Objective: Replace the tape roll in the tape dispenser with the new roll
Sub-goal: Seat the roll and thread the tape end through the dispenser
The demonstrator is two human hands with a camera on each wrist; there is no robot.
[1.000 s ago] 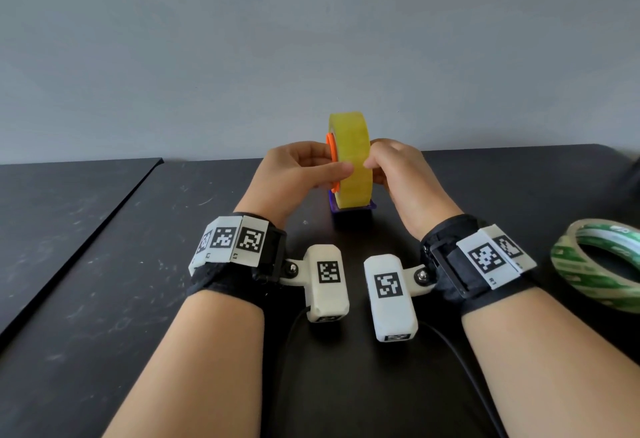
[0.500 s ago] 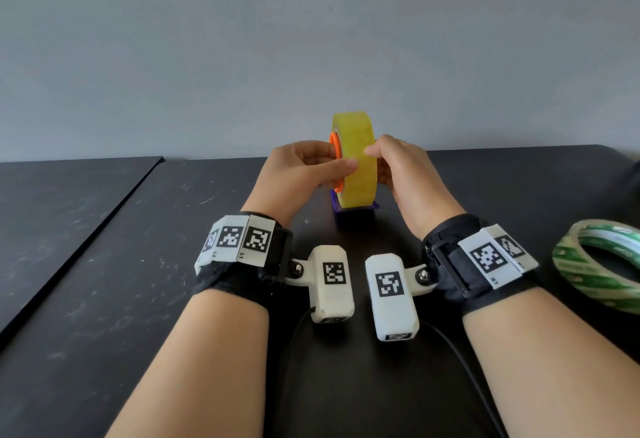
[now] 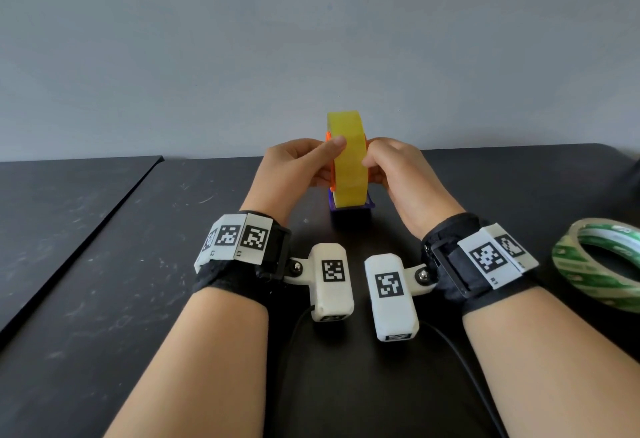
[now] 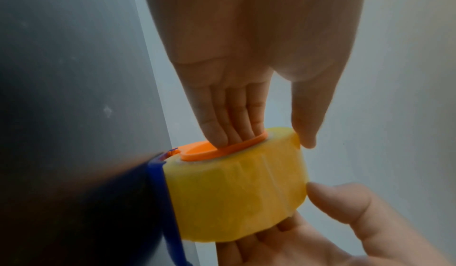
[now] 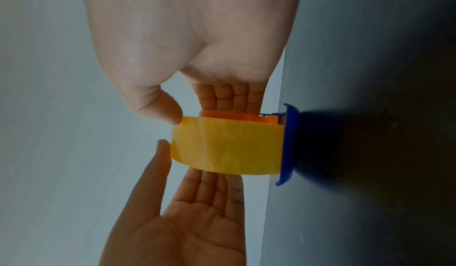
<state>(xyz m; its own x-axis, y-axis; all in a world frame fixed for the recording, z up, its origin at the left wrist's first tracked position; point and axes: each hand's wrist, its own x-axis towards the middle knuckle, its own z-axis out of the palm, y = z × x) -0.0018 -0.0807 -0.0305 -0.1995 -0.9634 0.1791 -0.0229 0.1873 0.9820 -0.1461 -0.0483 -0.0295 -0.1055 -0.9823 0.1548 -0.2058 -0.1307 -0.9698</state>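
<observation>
My left hand and right hand clamp fat yellow translucent tape roll between them; uneven pull could jam orange plastic hub, tip blue plastic dispenser beneath.

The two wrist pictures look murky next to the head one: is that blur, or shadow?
Mostly shadow: in both wrist views the dark table falls into near-black around the blue dispenser, and edges look soft; the head view is evenly lit, with the yellow roll crisp but straight lines bowed by the wide lens.

Only square black-and-white coded markers on the wristbands; no legible text.
</observation>
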